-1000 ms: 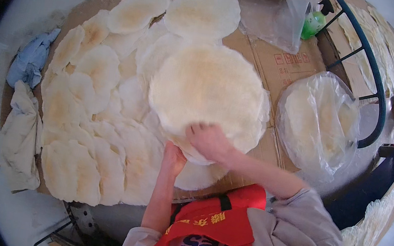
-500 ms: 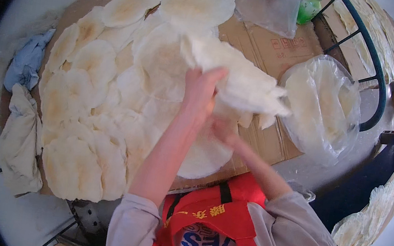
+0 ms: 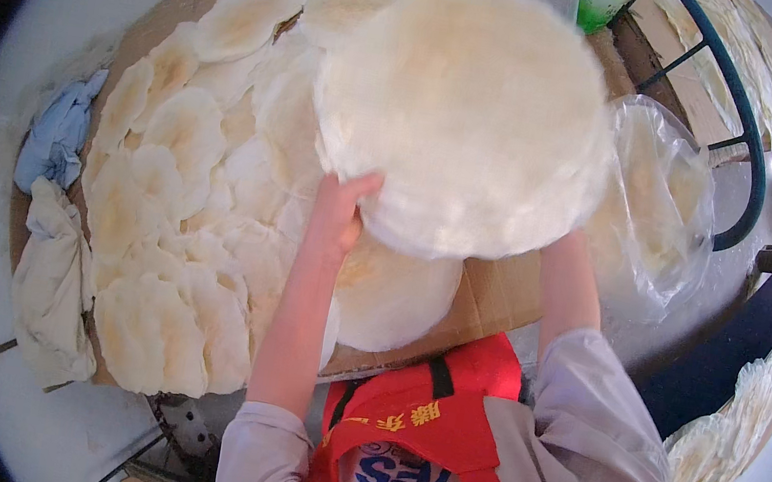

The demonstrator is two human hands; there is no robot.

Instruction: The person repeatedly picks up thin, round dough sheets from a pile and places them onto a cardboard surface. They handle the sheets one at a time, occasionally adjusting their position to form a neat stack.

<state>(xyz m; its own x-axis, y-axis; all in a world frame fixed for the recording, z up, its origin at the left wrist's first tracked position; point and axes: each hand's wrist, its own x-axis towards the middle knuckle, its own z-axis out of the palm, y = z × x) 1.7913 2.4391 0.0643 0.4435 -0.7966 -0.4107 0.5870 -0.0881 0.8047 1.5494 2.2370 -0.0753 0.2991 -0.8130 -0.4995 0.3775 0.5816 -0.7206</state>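
A thick stack of thin, round, cream-coloured sheets (image 3: pixel 467 119), resembling flatbreads, is held up flat in front of me, slightly blurred by motion. My left hand (image 3: pixel 343 207) is closed on its near left edge, the thumb lying over the top. At the near right edge, my right hand (image 3: pixel 567 243) reaches under the stack, its fingers hidden below it. Beneath and to the left, many similar round sheets (image 3: pixel 187 129) overlap, several with browner middles. One wide pale sheet (image 3: pixel 394 301) lies just under the held stack, close to the front edge.
Brown cardboard (image 3: pixel 502 292) covers the work surface. On the right are a clear plastic bag (image 3: pixel 671 217) with pale sheets inside and a dark curved metal rail (image 3: pixel 747 144). A blue cloth (image 3: pixel 57 136) and a beige cloth (image 3: pixel 54 283) lie along the left edge.
The stack was bent and gripped by my left hand; now it is spread flat, facing up. My right hand has moved from below it to its right edge. My left hand has shifted left and nearer.
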